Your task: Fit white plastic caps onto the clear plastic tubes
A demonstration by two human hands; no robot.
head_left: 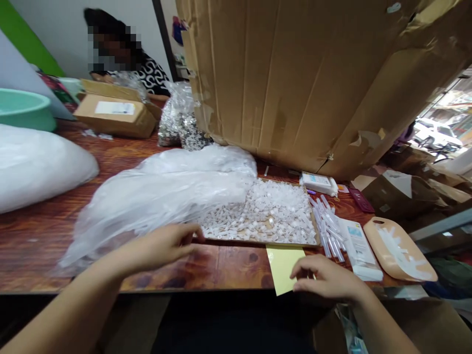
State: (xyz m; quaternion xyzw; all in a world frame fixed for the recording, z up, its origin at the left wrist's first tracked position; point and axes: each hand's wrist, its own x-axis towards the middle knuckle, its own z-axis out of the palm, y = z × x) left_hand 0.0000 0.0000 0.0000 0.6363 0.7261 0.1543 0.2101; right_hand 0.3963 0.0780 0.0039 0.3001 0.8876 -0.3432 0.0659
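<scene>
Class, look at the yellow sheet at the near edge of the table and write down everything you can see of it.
The yellow sheet is a thin, flat, pale yellow piece, paper or card by its look, plain with no print visible. It lies on the wooden table, one corner jutting past the near edge. Its far edge meets the shallow cardboard tray of small white parts. The right hand rests over its right side, fingers curled; the left hand is apart from it.

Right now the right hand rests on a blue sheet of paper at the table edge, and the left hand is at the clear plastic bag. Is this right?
Not quite: the head view shows the sheet of paper is yellow, not blue. The right hand rests on it at the table edge, and the left hand is at the clear plastic bag.
</scene>
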